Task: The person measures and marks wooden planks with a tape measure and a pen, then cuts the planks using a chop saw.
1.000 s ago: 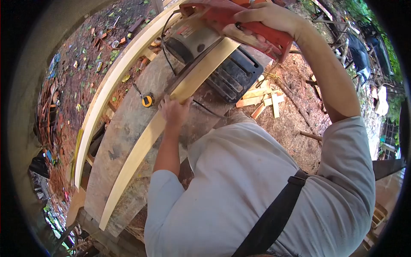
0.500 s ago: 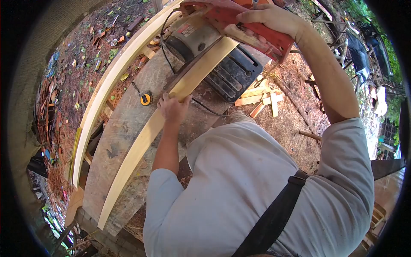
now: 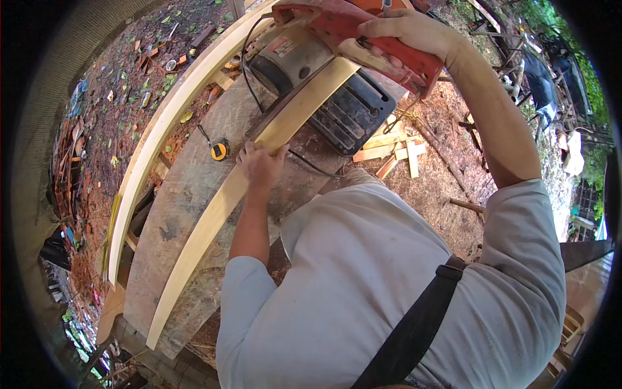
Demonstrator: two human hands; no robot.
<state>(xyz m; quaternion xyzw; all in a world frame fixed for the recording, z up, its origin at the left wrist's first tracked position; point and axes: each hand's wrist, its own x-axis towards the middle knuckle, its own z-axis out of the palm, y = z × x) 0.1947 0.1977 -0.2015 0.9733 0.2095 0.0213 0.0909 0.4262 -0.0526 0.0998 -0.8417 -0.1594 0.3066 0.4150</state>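
My left hand (image 3: 262, 166) grips a long pale wooden plank (image 3: 206, 228) near its middle, with the fingers wrapped over its edge. The plank lies along a worn board and its upper end reaches a power saw with a grey motor housing (image 3: 291, 59) and a black slotted base (image 3: 355, 113). At the top, my right hand (image 3: 405, 34) is closed on the saw's red body (image 3: 414, 65). Part of the red body hides the plank's far end. The blade cannot be made out.
A yellow and black tape measure (image 3: 219, 152) lies on the worn board (image 3: 184, 178). Beyond it stands a long pale beam (image 3: 150, 139) with crosspieces. Wood offcuts (image 3: 395, 148) lie on the ground at right. A dark cable (image 3: 313, 166) passes beside my left hand.
The view has shifted very slightly. Both hands keep their grips, and the plank and saw show no clear movement relative to each other.
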